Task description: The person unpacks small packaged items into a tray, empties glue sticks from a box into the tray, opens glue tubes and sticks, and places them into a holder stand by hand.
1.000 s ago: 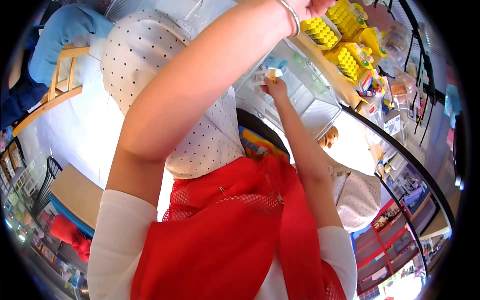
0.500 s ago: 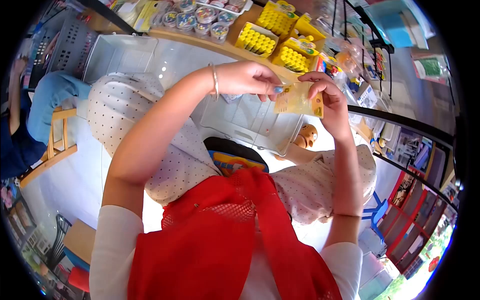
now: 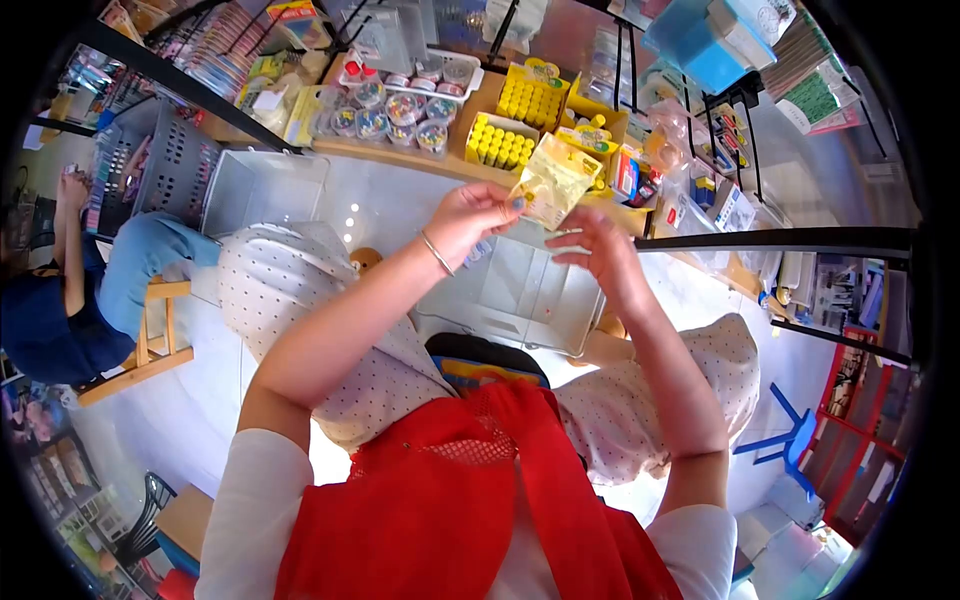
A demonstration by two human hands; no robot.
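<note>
My left hand (image 3: 475,220) pinches a small pale-yellow packet (image 3: 557,182) by its left corner, between thumb and fingers. The packet is tilted, partly see-through, and its print is too small to read. Just beside its lower right corner, my right hand (image 3: 602,255) is open with the fingers apart. Below both hands a light grey plastic basket (image 3: 500,322) stands on the floor between my knees. Behind the packet, yellow-capped tubes (image 3: 497,145) stand in yellow boxes on the shelf.
A wooden shelf (image 3: 390,156) runs across the front, with clear tubs (image 3: 403,110) of colourful bits. Another pale basket (image 3: 262,190) and a grey crate (image 3: 180,160) stand left. A seated person (image 3: 60,315) is at far left. A black rail (image 3: 780,241) crosses at right.
The packet has turned and risen toward the shelf in my left hand's pinch. My right hand has let go of its edge and opened. The view has shifted, showing more shelf.
</note>
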